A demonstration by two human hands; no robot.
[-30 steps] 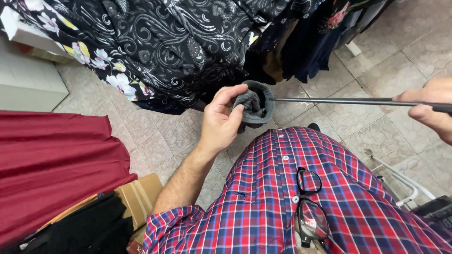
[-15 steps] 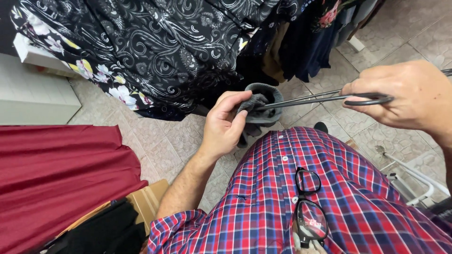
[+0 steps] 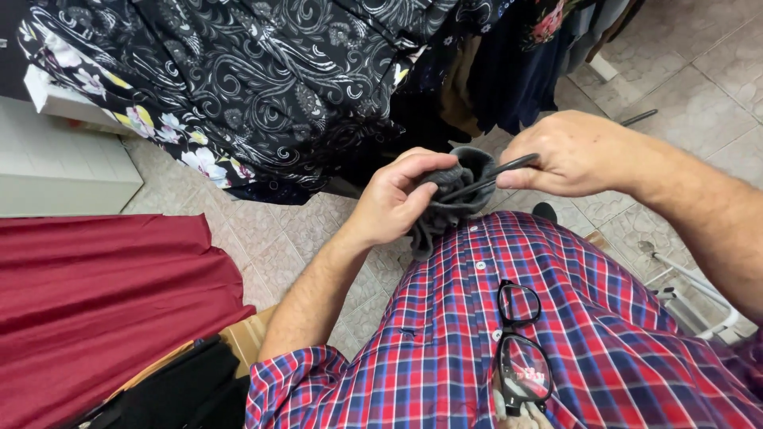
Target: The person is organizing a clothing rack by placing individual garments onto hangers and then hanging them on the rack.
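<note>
While the left hand (image 3: 395, 202) stays out of it, bunching the grey fabric tube (image 3: 445, 202) above the plaid shirt (image 3: 509, 334), the right hand (image 3: 576, 152) pinches the thin dark rod (image 3: 489, 175) inside it; pushed crooked, the rod's tip could snag or pierce the cloth, or the bunched folds could slip free

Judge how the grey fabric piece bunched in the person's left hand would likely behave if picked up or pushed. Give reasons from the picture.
The grey fabric piece probably flops: it gathers in folds under the left hand. It looks light, since fingertips alone hold it. It would likely bunch rather than slide when pushed, as it crumples around the dark rod held by the right hand.
</note>
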